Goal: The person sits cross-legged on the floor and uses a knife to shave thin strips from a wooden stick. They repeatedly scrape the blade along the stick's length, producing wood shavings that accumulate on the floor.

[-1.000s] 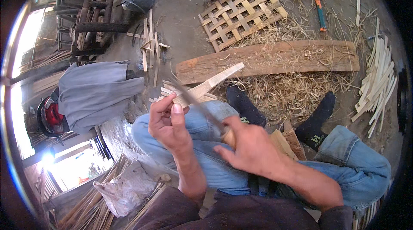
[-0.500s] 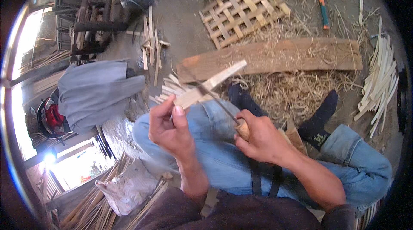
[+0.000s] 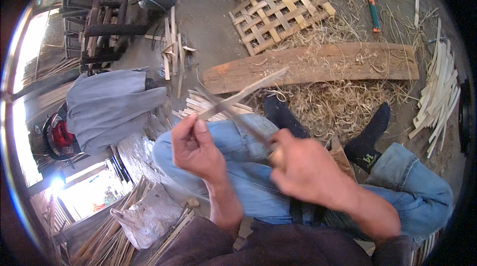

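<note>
Left hand (image 3: 198, 152) pinching a pale strip (image 3: 253, 86), knife (image 3: 251, 129) crossing it

At the far left, a grey cloth (image 3: 109, 109) is hanging, with a crumpled whitish bag (image 3: 144, 219) lying below it over a spread of thin sticks (image 3: 99, 233). Next comes the left hand, which is clamping the near end of the pale strip between thumb and fingers. From those fingertips the strip is running away from the body and up to the right, its free end showing in front of a wooden plank (image 3: 318, 64). Behind it, cut pieces (image 3: 216, 103) are lying in a small heap.

The knife is slanting over the strip close to the left fingertips, its tip reaching past the strip's left side; motion is blurring the blade, so whether it is touching the wood cannot be told. The right hand (image 3: 313, 169) is closing around the handle, to the right of the left hand and nearer the body than the strip's free end. The two hands are staying apart, above the jeans (image 3: 253, 191).

Beyond the plank a woven panel (image 3: 283, 12) is resting near a hammer (image 3: 371, 7); shavings (image 3: 343, 107) are covering the ground around the plank. At the far right, a bundle of pale slats (image 3: 437, 92) is lying.
</note>
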`<state>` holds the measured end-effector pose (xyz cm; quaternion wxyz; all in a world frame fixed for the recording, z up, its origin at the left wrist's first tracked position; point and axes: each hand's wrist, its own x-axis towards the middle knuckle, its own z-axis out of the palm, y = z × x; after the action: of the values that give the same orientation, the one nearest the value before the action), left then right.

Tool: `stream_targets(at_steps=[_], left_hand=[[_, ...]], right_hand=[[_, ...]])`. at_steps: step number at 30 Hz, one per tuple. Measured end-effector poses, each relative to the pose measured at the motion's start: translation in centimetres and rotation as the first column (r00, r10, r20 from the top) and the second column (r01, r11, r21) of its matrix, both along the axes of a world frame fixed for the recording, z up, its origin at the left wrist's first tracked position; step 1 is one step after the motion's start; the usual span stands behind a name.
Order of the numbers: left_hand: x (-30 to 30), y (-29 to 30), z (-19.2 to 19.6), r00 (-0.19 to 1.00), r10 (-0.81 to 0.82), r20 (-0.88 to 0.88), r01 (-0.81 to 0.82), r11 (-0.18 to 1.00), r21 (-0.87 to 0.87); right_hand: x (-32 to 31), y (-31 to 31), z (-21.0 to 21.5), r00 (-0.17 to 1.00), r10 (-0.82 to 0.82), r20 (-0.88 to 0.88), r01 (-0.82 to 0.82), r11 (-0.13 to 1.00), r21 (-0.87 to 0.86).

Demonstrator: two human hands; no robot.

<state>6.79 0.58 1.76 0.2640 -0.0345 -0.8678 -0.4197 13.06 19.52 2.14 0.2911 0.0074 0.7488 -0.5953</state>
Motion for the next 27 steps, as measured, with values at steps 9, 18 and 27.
stream_targets(at_steps=[9, 18, 27], left_hand=[[-0.8, -0.5, -0.2, 0.998, 0.040, -0.055, -0.039, 0.999, 0.025], [-0.9, -0.6, -0.5, 0.984, -0.160, -0.073, 0.165, 0.984, 0.061], [-0.3, -0.8, -0.8, 0.990, -0.121, -0.071, 0.124, 0.992, 0.032]], right_hand=[[2.5, 0.3, 7.9, 0.906, -0.117, -0.406, 0.180, 0.976, 0.121], [0.5, -0.9, 1.3, 0.987, -0.097, -0.127, 0.085, 0.992, -0.092], [0.3, -0.9, -0.4, 0.977, -0.120, -0.175, 0.092, 0.983, -0.157]])
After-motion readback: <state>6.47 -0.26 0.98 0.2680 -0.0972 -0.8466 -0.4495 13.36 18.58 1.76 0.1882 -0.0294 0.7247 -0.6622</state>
